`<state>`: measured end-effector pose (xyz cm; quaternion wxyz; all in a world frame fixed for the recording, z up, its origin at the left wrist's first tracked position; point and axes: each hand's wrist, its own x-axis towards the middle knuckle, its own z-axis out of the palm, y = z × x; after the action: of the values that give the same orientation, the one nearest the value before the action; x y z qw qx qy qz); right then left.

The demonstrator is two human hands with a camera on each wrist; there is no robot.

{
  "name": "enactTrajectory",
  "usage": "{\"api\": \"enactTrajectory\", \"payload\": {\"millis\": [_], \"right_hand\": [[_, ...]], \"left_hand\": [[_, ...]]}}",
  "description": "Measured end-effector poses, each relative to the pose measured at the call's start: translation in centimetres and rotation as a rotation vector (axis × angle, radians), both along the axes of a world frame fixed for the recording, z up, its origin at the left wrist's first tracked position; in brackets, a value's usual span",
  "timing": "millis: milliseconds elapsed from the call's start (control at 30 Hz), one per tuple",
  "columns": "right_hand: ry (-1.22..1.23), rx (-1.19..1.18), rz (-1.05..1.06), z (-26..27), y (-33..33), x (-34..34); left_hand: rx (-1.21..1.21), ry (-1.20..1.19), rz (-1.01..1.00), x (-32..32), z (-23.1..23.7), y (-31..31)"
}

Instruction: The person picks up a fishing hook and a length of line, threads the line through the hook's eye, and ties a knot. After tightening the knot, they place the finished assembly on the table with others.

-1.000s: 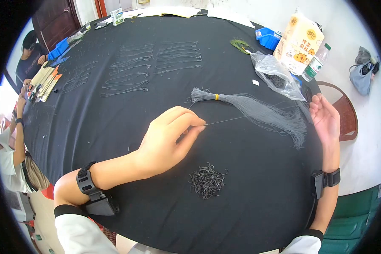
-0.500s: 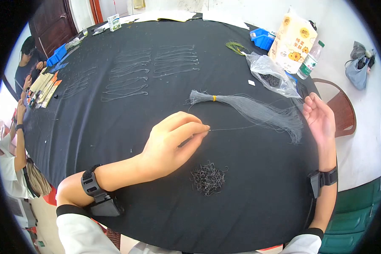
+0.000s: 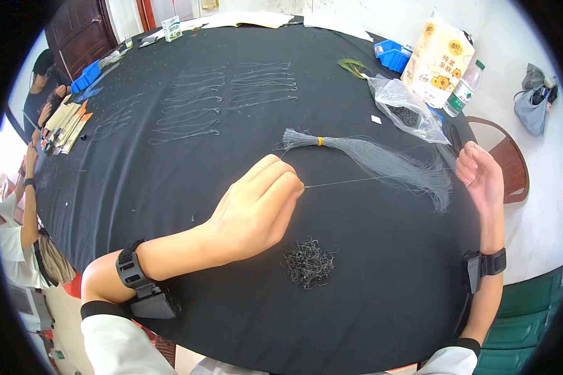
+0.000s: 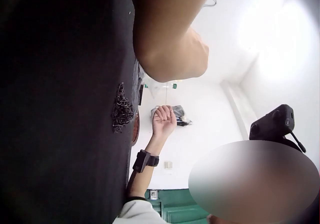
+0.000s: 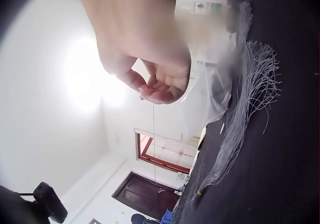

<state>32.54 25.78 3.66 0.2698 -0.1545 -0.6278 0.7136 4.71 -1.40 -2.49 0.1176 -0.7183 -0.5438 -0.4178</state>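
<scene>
A thin strand of grey line point(image 3: 350, 182) runs taut over the black cloth between both hands. My left hand point(image 3: 253, 206) pinches its left end between thumb and fingertips; whatever lies inside the pinch is hidden. At the right, raised near the table edge, my right hand point(image 3: 481, 175) pinches the other end, and the strand point(image 5: 154, 134) hangs off its fingertips in the right wrist view. Below the strand sits a heap of small dark fish hooks point(image 3: 309, 264). Behind it lies a bundle of grey line point(image 3: 369, 156), tied with a yellow band point(image 3: 320, 141).
Rows of looped lines point(image 3: 191, 109) lie on the far cloth. A clear bag point(image 3: 410, 115) of dark pieces, a tissue pack point(image 3: 438, 62), a bottle point(image 3: 466, 87) and a blue bin point(image 3: 393, 56) stand back right. Another person point(image 3: 44, 90) sits far left.
The strand slackened slightly half a second ago and is straight again now. My left fingers have rolled over, with the back of the hand turned more upward. Both hands keep their pinch.
</scene>
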Motion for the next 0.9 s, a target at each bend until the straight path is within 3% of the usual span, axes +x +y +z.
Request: {"api": "enactTrajectory", "payload": {"millis": [100, 267, 567, 667, 767, 900], "right_hand": [[0.065, -0.043, 0.015, -0.2, 0.3, 0.3], [0.175, 0.151, -0.061, 0.0, -1.0, -0.6], [0.186, 0.249, 0.036, 1.3, -7.1, -5.6], [0.044, 0.389, 0.07, 1.7, -9.0, -6.4], [-0.07, 0.405, 0.192, 1.7, -10.8, -7.4], [-0.179, 0.397, 0.267, 0.3, -12.3, -8.8]], "left_hand": [[-0.08, -0.047, 0.017, 0.2, -0.1, -0.1], [-0.257, -0.124, 0.041, -0.4, -1.0, -0.2], [-0.254, -0.034, 0.163, 0.0, -0.7, -0.7], [-0.265, -0.018, 0.235, 0.1, 0.0, -0.9], [-0.356, 0.002, 0.177, -1.1, 0.0, -1.1], [-0.303, 0.051, 0.194, -1.0, 0.3, -1.3]]}}
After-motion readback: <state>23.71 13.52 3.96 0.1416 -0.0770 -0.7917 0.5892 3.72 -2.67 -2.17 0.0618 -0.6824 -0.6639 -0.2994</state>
